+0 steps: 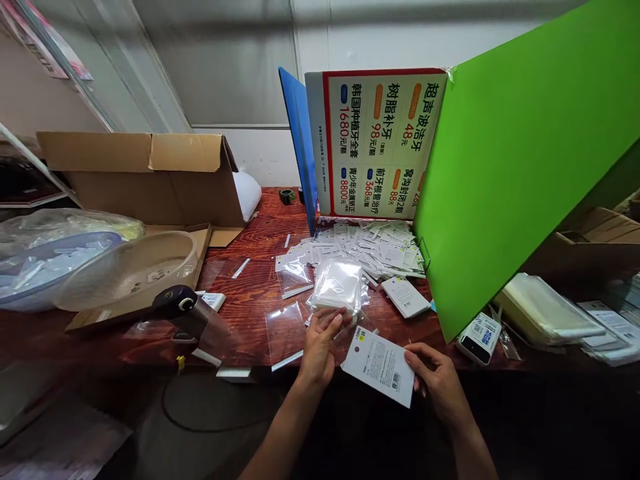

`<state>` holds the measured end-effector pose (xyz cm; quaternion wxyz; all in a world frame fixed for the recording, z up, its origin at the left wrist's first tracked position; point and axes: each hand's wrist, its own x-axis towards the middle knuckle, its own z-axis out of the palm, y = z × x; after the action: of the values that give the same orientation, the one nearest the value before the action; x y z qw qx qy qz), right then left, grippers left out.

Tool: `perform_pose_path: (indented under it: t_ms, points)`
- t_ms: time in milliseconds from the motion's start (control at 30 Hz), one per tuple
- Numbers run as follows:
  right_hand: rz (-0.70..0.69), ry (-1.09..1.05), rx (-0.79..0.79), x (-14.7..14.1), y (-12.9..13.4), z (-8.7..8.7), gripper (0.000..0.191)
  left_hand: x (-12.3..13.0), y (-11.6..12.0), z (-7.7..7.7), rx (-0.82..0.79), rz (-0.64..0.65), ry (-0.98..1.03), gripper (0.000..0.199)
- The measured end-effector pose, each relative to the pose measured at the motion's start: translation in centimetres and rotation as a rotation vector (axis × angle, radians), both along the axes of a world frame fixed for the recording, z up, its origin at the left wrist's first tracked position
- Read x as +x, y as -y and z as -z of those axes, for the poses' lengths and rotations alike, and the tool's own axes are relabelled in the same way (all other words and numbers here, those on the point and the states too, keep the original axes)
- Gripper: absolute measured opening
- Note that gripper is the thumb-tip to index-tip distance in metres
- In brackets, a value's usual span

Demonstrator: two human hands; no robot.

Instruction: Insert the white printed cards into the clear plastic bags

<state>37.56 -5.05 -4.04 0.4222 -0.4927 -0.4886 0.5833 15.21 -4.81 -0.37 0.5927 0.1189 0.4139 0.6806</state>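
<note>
A white printed card (381, 367) with a hang hole, a small yellow mark and a barcode is tilted in front of me. My right hand (435, 380) pinches its right edge between thumb and fingers. At the near edge of a pile of clear plastic bags (337, 283), my left hand (320, 350) has its thumb and fingers closed on what looks like a clear plastic bag; its transparent film is hard to make out. Beyond lies a heap of white cards (370, 250). A neat stack of similar cards (405, 297) sits to the right.
A green board (520, 160) and a printed sign panel (375, 143) stand behind the cards. On the left are a barcode scanner (175, 307), a clear plastic basin (135, 267) and a cardboard box (140, 173). At right lie a white device (479, 339) and bundled plastic bags (550, 313).
</note>
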Motion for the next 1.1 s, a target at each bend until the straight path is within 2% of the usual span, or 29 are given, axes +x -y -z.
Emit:
perform_pose_path:
  t_ms: [167,400,533,667,733,800,933,1033,1100]
  points:
    - [0.021,0.063,0.038,-1.3,0.1,0.0,0.042,0.1,0.8,0.8,-0.044,0.016,-0.004,0.047]
    - [0.078,0.16,0.057,-1.2,0.2,1.8,0.047,-0.2,1.5,0.8,-0.049,0.049,-0.054,0.053]
    - [0.086,0.085,0.011,-1.6,0.2,2.1,0.054,0.2,1.6,1.5,-0.042,0.08,-0.153,0.057]
    - [0.115,-0.058,-0.029,-3.2,0.5,1.8,0.054,0.7,1.4,2.3,-0.046,0.071,-0.155,0.062]
    - [0.143,-0.16,-0.01,-4.3,0.8,1.8,0.051,1.0,1.2,2.3,-0.037,0.079,-0.154,0.063]
    - [0.105,-0.253,0.017,-5.1,1.0,2.0,0.052,1.1,1.2,2.0,-0.041,0.087,-0.17,0.063]
    - [-0.034,-0.316,0.065,-5.8,1.2,3.4,0.065,0.9,1.1,1.4,-0.043,0.123,-0.179,0.06]
    - [0.053,-0.231,0.143,-6.0,1.0,4.9,0.068,0.8,1.0,1.6,-0.037,0.172,-0.185,0.058]
    - [0.12,-0.114,0.238,-6.2,0.6,5.8,0.068,0.9,0.7,2.4,-0.015,0.172,-0.192,0.061]
